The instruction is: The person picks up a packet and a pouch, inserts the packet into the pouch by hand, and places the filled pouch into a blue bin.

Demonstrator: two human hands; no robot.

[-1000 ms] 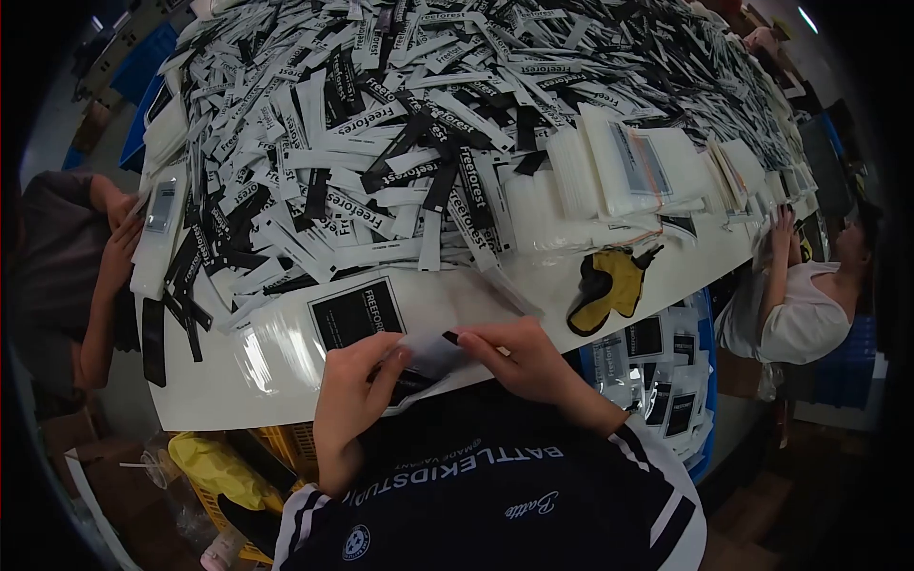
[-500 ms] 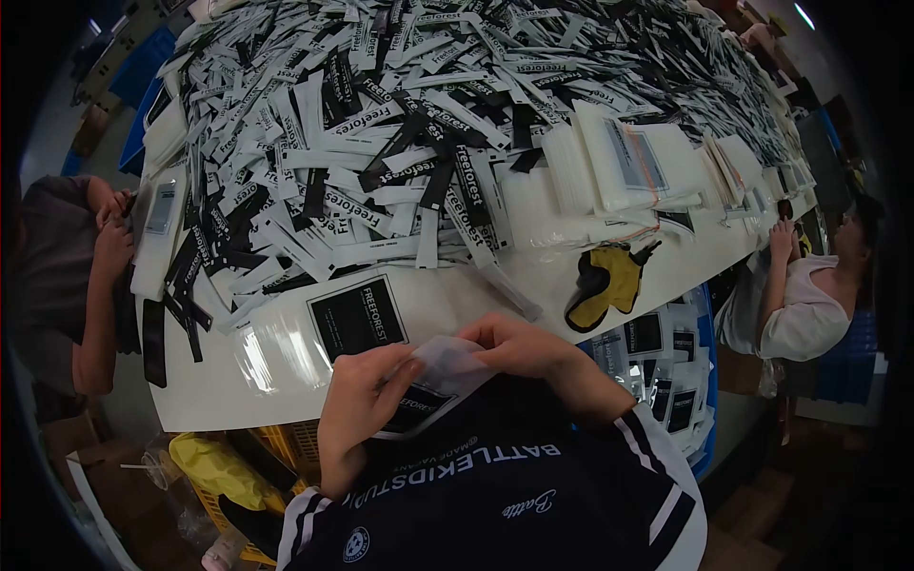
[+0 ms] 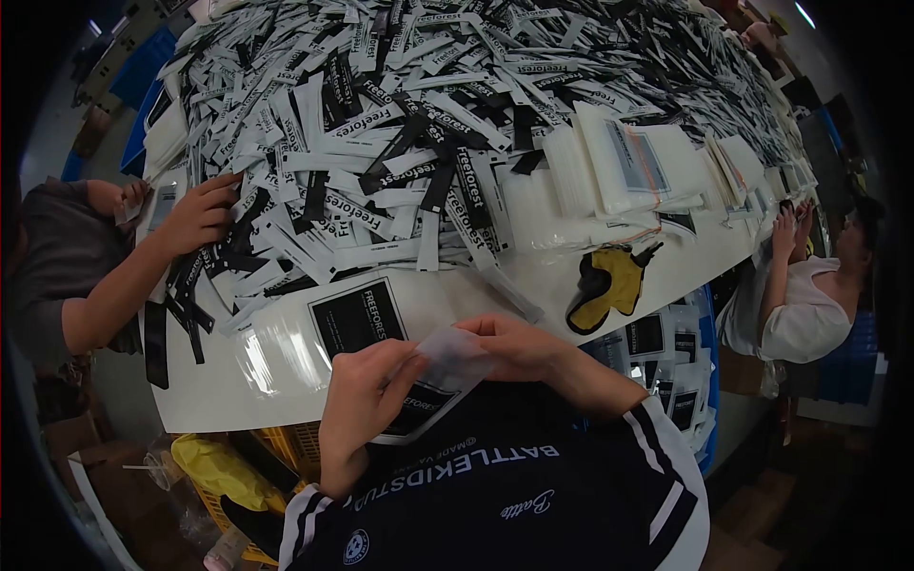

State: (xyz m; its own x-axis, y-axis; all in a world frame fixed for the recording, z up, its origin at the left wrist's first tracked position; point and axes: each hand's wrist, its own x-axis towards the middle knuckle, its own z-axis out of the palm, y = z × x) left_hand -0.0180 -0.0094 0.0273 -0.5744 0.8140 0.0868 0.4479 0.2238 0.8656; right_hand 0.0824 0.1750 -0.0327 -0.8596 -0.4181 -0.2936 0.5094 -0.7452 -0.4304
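Close to my chest, a translucent plastic bag [image 3: 447, 366] with a black printed panel is stretched between my two hands. My left hand [image 3: 367, 390] pinches its left edge between thumb and fingers. On the opposite side, my right hand [image 3: 509, 345] has its fingers closed on the bag's upper corner. Just beyond them, a stack of clear bags [image 3: 286, 338] with a black "FREEFOREST" panel lies at the table's near edge. Behind that spreads a large heap of black and white stick packets [image 3: 381, 162] lettered "Freeforest".
Bundled bags [image 3: 619, 162] stand on the table's right part, near a yellow and black glove-like item [image 3: 607, 285]. A blue crate [image 3: 706, 381] of filled bags sits below the right edge, a yellow crate [image 3: 295, 447] below the left. One co-worker [image 3: 76, 257] works at left, another [image 3: 809, 295] at right.
The left co-worker's hand has reached over onto the packet heap. My hands stay nearly in place on the bag, with my right hand shifting slightly.
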